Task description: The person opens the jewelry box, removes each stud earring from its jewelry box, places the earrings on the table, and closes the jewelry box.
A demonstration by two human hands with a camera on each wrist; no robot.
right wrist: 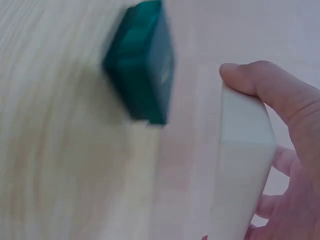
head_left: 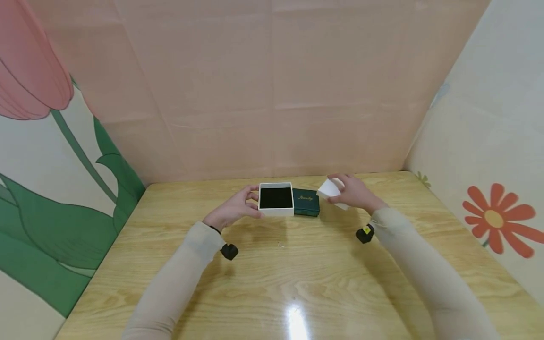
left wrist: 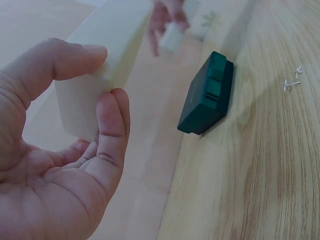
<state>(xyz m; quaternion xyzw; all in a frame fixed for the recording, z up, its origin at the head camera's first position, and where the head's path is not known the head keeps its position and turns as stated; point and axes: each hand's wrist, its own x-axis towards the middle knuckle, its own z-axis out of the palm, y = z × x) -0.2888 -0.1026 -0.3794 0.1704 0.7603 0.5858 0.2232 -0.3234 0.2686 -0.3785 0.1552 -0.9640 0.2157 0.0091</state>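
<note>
My left hand (head_left: 233,207) grips the side of a white box base (head_left: 276,213) lined with a black pad, held up above the table. In my right hand (head_left: 357,192) is a white box lid (head_left: 329,189), tilted, pinched between thumb and fingers; the right wrist view shows the lid (right wrist: 245,150) from its edge. Between the two hands a dark green jewelry box (head_left: 306,200) with gold lettering lies closed on the table. A pair of small silver earrings (left wrist: 291,82) rests on the wood nearer to me.
The wood-grain table (head_left: 263,283) meets a pink backdrop (head_left: 272,94) at its far edge. Floral panels stand on both sides, with a red flower (head_left: 494,218) at the right. Each wrist wears a small black camera (head_left: 229,251).
</note>
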